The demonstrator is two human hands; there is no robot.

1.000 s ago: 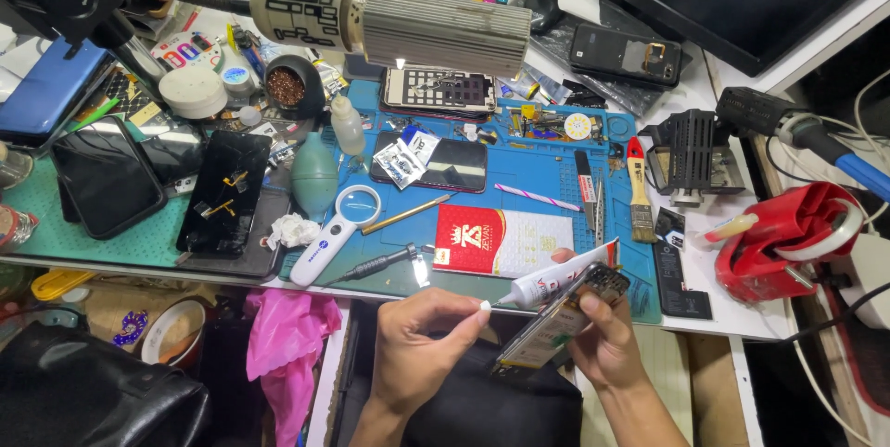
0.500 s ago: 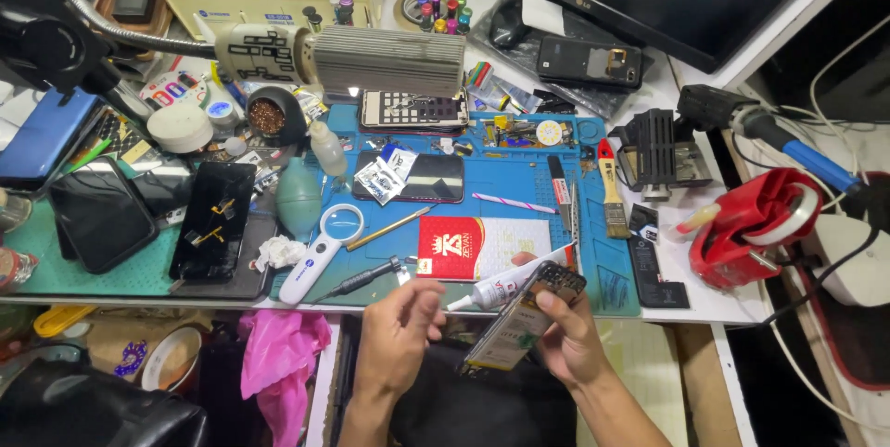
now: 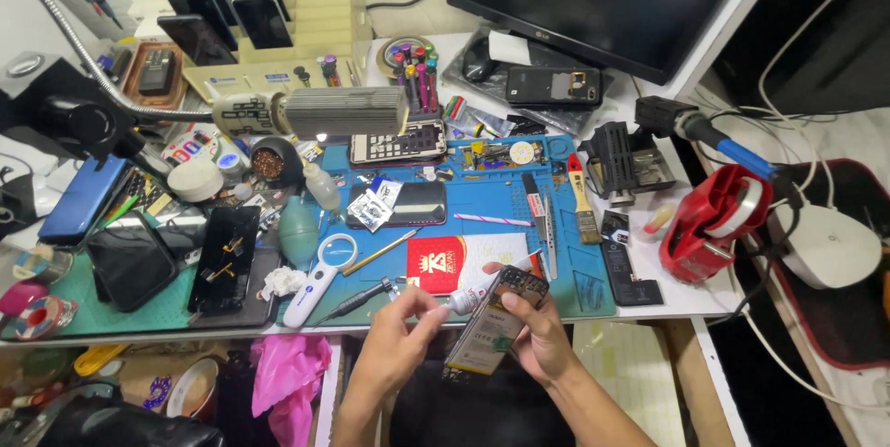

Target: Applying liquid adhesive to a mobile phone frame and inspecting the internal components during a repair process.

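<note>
My right hand (image 3: 542, 340) grips an opened phone (image 3: 496, 322), tilted, its inner parts and battery facing me, just below the front edge of the blue work mat (image 3: 575, 289). My left hand (image 3: 399, 336) pinches the lower end of a white glue tube (image 3: 477, 294). The tube's thin nozzle points up and right, over the top of the phone. Both hands hover in front of the bench edge, above my lap.
On the mat lie a red card (image 3: 459, 261), a white magnifier (image 3: 320, 275), a black phone (image 3: 408, 204), a brush (image 3: 582, 201) and tweezers. A red tape dispenser (image 3: 714, 224) stands right, a monitor (image 3: 593, 2) behind, a dismantled phone (image 3: 227, 257) left.
The view has tilted up, so more of the back of the bench shows. My hands keep the same hold; the tube's tip has drawn closer to the phone's top.
</note>
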